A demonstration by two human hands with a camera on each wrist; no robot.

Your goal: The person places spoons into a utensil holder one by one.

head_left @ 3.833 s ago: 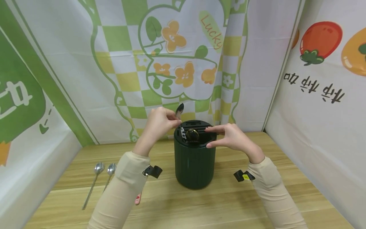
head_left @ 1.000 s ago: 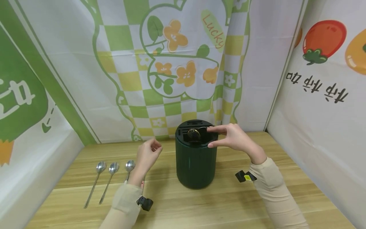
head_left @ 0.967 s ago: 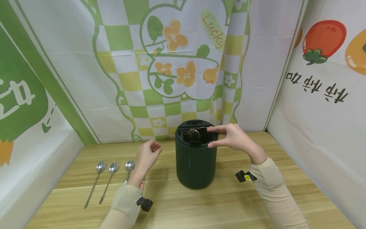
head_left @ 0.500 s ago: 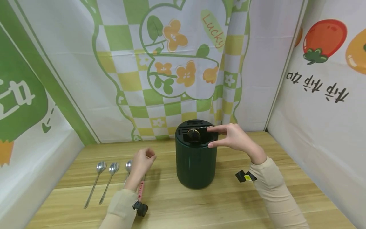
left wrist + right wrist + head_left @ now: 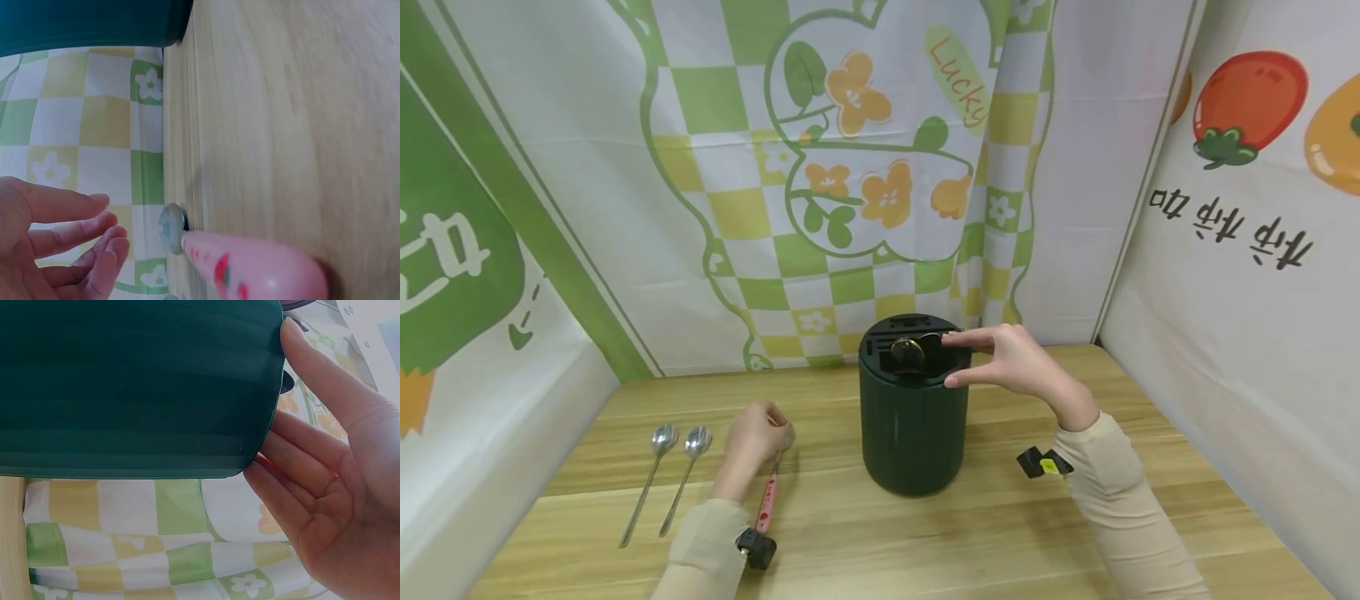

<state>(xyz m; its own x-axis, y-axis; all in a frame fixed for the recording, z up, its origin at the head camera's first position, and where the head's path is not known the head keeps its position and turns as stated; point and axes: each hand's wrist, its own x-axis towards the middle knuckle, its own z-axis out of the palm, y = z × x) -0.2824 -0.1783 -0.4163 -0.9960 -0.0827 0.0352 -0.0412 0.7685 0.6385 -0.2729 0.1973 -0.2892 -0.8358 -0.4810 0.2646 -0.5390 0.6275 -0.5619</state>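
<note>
A dark green utensil holder (image 5: 913, 433) stands on the table. Inside its opening are a dark round utensil head with a golden rim (image 5: 907, 356) and another dark utensil head (image 5: 932, 341). My right hand (image 5: 1018, 367) rests thumb and fairly straight fingers on the holder's right rim; its fingertips are partly hidden in the right wrist view. To the left lies a spoon with a pink, red-patterned handle (image 5: 767, 500). Over its bowl end hovers my left hand (image 5: 758, 433), fingers loosely bent and holding nothing; the left wrist view shows the spoon bowl (image 5: 172, 228) apart from them.
Two silver spoons (image 5: 647, 483) (image 5: 687, 479) lie side by side farther left, bowls away from me. A third silver spoon is hidden by my left hand and forearm. A checkered curtain (image 5: 850, 283) hangs behind the table.
Earlier, my left hand pinched a dark-bowled spoon over the holder. It has since come away without it, moving left and down to the pink-handled spoon. My right hand stays at the rim.
</note>
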